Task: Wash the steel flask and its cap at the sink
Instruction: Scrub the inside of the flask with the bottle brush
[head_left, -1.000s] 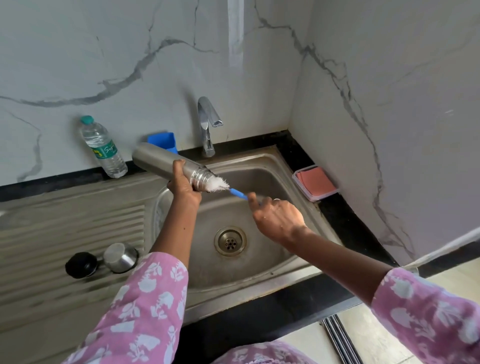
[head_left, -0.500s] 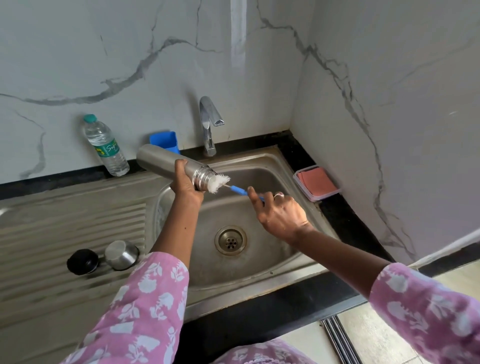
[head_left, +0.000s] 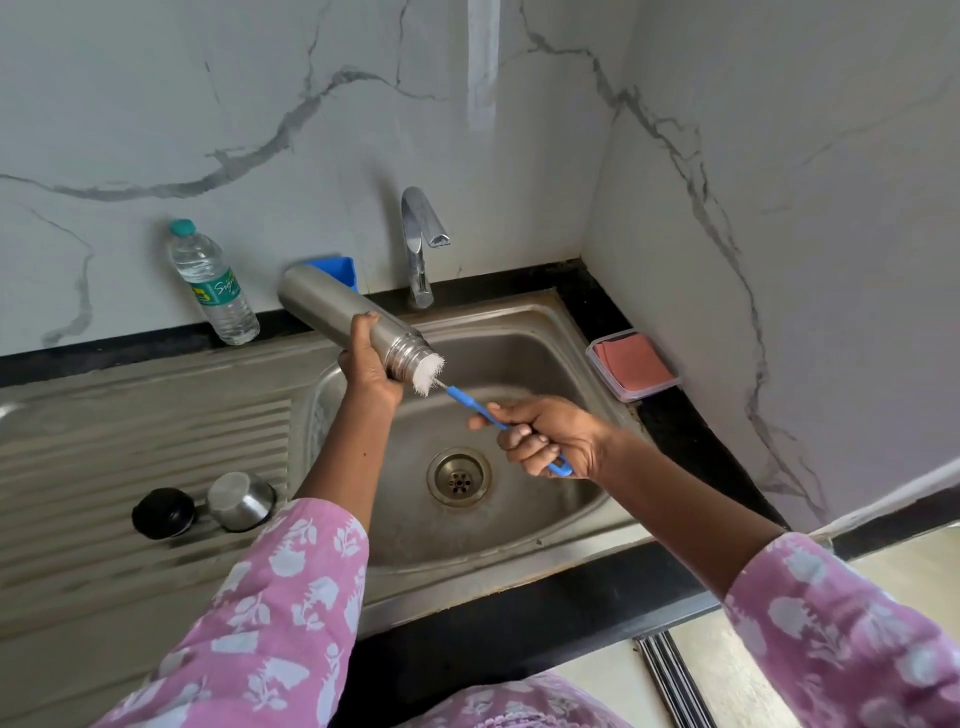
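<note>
I judge us midway: the left hand grips the steel flask at eleven o'clock of the drain, and the right hand clasps the blue brush, bristles at its mouth. The cap sits at nine o'clock on the drainboard, seemingly unwashed; rinsing remains.

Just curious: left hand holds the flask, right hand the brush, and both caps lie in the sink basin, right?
Almost: the head view shows the black cap and steel cap on the ribbed drainboard, beside the basin. The rest holds.
</note>
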